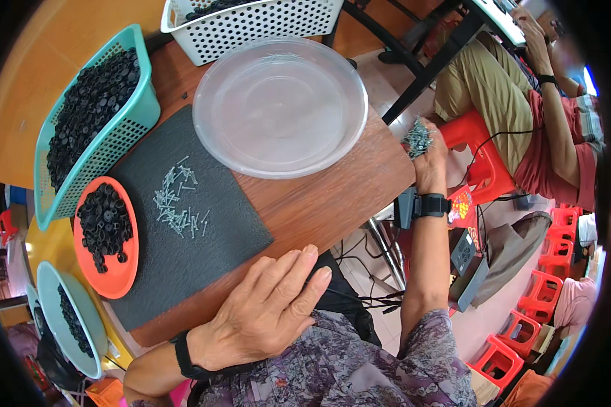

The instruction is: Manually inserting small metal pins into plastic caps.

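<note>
My right hand [430,157] is past the table's right edge, closed round a heap of small silvery screws [418,138]. My left hand [256,308] is by the near table edge, fingers stretched and nothing in it. A scattered pile of the same screws [176,203] lies on a dark grey mat [217,254]. To the right of the mat's far part stands a wide translucent plastic tub [282,112], with a few screws at its far side. An orange plate [130,261] of small black round parts [106,224] rests on the mat's left edge.
A teal basket [146,88] full of black parts stands far left, a white perforated basket [251,30] behind the tub. A pale blue basin [95,319] sits lower left. At right a person in khaki trousers [482,88] sits on a red stool [485,169]; cables [377,298] hang below.
</note>
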### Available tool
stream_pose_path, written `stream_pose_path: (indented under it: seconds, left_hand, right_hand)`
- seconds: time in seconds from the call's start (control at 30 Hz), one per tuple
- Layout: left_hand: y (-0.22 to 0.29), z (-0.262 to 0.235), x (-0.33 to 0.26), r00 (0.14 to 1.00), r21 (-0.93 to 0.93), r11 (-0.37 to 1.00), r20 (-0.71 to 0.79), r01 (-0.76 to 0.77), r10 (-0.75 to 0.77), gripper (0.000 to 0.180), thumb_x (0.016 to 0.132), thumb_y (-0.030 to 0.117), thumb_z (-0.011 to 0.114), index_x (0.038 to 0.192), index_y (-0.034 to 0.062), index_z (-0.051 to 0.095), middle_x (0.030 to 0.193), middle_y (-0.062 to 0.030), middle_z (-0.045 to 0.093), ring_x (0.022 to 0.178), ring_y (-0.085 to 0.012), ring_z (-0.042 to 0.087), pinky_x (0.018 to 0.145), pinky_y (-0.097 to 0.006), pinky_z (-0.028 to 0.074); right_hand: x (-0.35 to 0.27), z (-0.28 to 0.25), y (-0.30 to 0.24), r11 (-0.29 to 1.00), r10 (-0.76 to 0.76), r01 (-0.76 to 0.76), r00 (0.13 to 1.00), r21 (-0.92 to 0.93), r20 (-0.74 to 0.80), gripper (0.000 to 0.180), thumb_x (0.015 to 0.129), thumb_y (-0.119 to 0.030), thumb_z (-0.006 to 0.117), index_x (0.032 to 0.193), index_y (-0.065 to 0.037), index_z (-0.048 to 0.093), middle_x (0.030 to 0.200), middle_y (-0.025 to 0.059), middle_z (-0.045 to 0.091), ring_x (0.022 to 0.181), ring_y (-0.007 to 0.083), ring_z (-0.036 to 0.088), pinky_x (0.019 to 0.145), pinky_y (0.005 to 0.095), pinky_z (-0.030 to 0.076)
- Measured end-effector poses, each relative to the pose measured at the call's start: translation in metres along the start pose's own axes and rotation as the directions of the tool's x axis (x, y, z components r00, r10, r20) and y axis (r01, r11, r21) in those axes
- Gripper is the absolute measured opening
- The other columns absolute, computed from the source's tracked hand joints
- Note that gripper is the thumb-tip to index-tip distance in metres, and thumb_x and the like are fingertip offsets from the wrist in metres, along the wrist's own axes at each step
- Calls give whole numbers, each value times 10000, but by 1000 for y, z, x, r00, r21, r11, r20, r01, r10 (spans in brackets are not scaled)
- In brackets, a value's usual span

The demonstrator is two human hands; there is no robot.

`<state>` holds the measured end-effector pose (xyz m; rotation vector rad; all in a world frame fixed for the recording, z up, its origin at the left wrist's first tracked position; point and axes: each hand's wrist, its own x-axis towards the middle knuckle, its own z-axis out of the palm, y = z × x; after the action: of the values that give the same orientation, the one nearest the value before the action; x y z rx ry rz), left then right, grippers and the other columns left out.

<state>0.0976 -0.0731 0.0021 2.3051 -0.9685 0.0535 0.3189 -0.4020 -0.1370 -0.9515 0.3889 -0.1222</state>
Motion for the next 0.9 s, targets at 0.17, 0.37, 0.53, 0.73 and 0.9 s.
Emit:
stream_pose_path:
  seconds: [0.17, 0.37, 0.53, 0.73, 0.9]
  left_hand:
    - [-2, -14, -14, 989, -20, 1000, -145, 13, -16, 698, 600, 175, 765, 1180, -101, 491, 1188, -289, 498, 962, -392, 572, 773, -415, 489]
    - [-6, -17, -28, 983, -34, 997, -165, 71, -75, 680, 612, 153, 769, 1181, -95, 490, 1197, -290, 496, 973, -400, 571, 785, -413, 490]
    - [-5, -39, -24, 959, -45, 990, -247, 134, -141, 620, 602, 97, 759, 1146, -88, 524, 1137, -267, 544, 915, -370, 594, 758, -382, 500]
    - [8, -70, -42, 834, -331, 918, -427, 216, -350, 424, 802, 147, 557, 1154, -86, 513, 1081, -268, 578, 850, -271, 613, 761, -355, 480]
    - [48, -102, -88, 637, -207, 888, -632, 410, -441, 668, 865, 498, 461, 1195, -82, 467, 1077, -245, 551, 804, -216, 553, 741, -335, 433]
  right_hand:
    - [14, -13, -18, 988, -121, 118, 992, -98, -27, 163, 861, -181, 477, 908, -83, 598, 785, 45, 613, 597, 202, 571, 434, 341, 444]
    - [-6, 7, -47, 999, -48, 49, 996, -12, 81, 178, 890, -216, 465, 886, -93, 593, 729, 24, 598, 570, 192, 560, 430, 329, 434]
    - [-29, 63, -58, 991, 7, 46, 918, -122, 398, 219, 898, -213, 459, 966, -65, 606, 806, 34, 644, 631, 167, 606, 490, 322, 481]
    - [-63, 175, -29, 942, -137, 281, 817, -180, 560, 174, 838, -164, 575, 875, -4, 632, 756, 14, 626, 611, 108, 574, 544, 240, 462]
    - [-86, 222, -4, 629, -66, 519, 777, -579, 626, 227, 840, -173, 559, 965, 7, 620, 836, 77, 629, 677, 169, 581, 633, 276, 454]
